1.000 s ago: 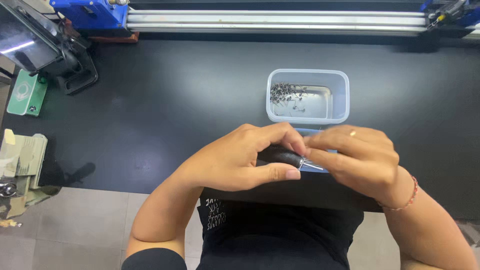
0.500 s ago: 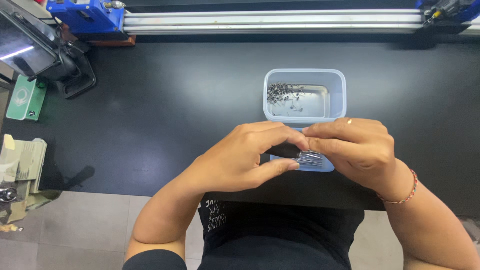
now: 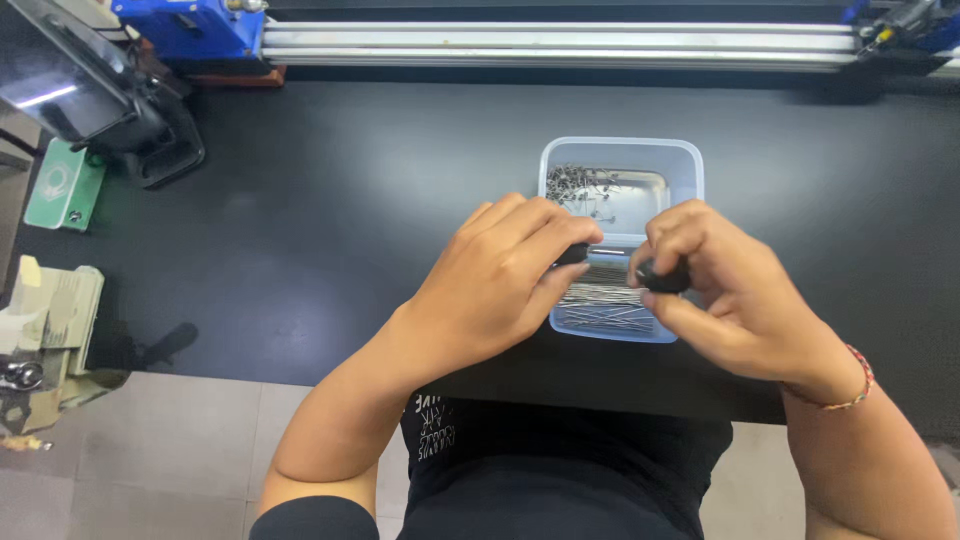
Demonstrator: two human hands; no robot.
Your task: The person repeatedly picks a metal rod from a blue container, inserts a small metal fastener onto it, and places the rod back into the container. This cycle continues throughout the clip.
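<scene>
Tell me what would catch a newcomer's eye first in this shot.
Two bare hands meet at the middle of the black table: the left hand and the right hand each pinch a small black part. Under them sit two clear plastic boxes, the far box holding small metal bits, the near tray thin metal pins. A silver rail with a blue block runs along the far edge.

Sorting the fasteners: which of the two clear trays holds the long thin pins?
The near tray, under both hands, holds long pins lying flat. The far tray holds a heap of small dark pieces.
</scene>
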